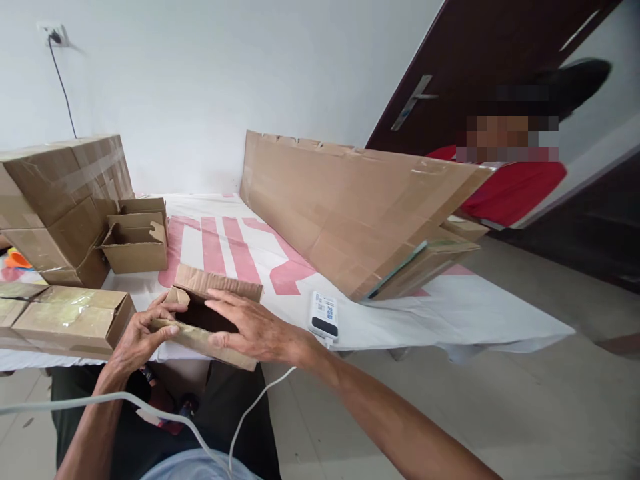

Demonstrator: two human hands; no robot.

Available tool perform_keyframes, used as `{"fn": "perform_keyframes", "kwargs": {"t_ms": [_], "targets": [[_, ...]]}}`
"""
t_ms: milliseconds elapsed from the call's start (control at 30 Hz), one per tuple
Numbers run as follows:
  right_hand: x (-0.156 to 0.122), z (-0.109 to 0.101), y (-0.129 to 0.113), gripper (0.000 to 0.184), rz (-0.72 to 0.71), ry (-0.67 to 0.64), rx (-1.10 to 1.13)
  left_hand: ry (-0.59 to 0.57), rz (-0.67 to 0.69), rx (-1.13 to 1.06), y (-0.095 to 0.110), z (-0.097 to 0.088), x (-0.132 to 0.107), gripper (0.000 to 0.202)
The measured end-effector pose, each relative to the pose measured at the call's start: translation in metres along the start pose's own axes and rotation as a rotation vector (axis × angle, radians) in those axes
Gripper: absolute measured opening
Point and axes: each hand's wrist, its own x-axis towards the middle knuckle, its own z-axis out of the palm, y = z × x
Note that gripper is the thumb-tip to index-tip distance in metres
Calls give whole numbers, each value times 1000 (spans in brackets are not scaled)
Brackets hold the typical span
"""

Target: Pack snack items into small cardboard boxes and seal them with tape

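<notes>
A small open cardboard box (215, 351) lies at the near edge of the table, its dark opening facing up. My left hand (143, 333) grips its left end, thumb along the front wall and fingers at the folded end flap. Over the right part of the opening is my right hand (255, 327), thumb against the front wall and fingers bent across towards the inside. Behind the fingers a back flap (220, 281) stands up. The fingertips inside the box are partly hidden.
Taped cartons (65, 320) lie at left, before a larger stack (60, 187). Open small boxes (135, 257) stand near it. A big cardboard sheet (340, 200) leans at right. A white device (324, 313) trails a cable (260, 400). A person in red (520, 190) is beyond.
</notes>
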Motion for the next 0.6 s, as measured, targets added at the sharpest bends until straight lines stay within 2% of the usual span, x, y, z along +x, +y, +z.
{"fn": "perform_keyframes", "kwargs": {"t_ms": [133,267,433,600], "targets": [[21,0,29,40,-42,35,-69,-110,27,68,7,-5,-11,35],[27,5,51,30,-12,-87,-48,-206,25,140,8,-14,-21,34],[23,12,54,15,105,-171,81,-284,48,291,4,-26,-39,29],[34,8,62,20,132,-272,76,-376,88,578,-4,-29,-43,18]]}}
